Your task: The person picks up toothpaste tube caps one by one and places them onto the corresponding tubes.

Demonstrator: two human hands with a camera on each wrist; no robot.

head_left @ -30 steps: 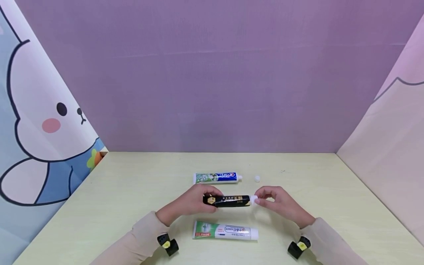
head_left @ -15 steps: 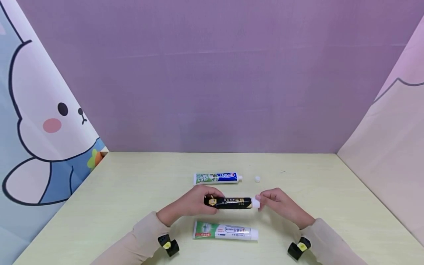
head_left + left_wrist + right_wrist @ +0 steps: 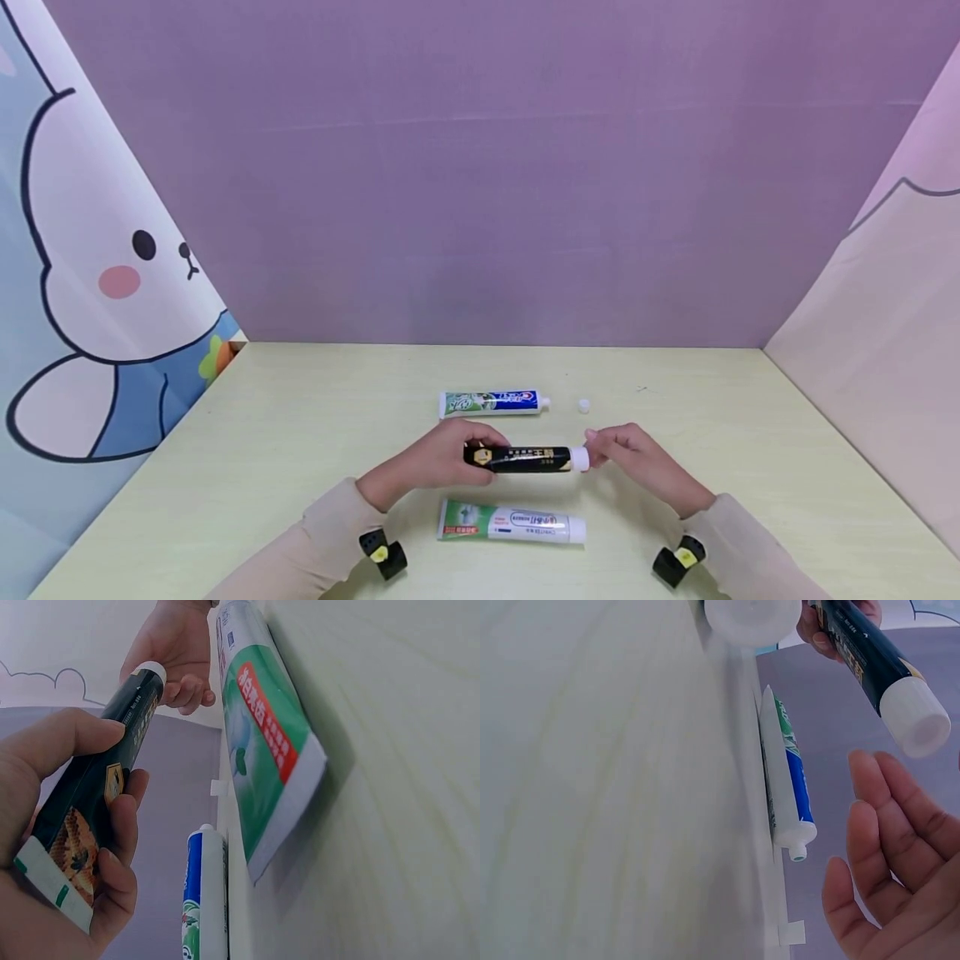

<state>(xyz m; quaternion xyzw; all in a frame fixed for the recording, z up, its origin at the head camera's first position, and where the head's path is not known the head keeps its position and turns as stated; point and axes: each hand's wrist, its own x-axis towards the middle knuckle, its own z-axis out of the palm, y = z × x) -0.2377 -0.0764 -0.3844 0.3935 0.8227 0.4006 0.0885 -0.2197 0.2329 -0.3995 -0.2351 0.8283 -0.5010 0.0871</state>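
My left hand [image 3: 442, 457] grips a black toothpaste tube [image 3: 528, 459] near its tail, thumb along one side and fingers curled round the other. The tube lies level above the table, its white cap [image 3: 580, 459] on and pointing right. Just beyond that cap is my right hand [image 3: 637, 462]. In the right wrist view, its fingers [image 3: 866, 825] are loosely bent with a gap to the cap, and most of the thumb is out of frame. A green and white toothpaste tube [image 3: 510, 523] lies on the near side, capped.
Farther back on the table [image 3: 337, 392] lies a blue and green toothpaste tube [image 3: 491, 403], its nozzle bare. A small white cap [image 3: 583, 406] sits to the right of that nozzle. A purple backdrop [image 3: 480, 208] rises behind the table.
The right fingers, earlier at the cap's end and side, have come away from its front. The black tube has shifted slightly right and toward me, still in the left hand.
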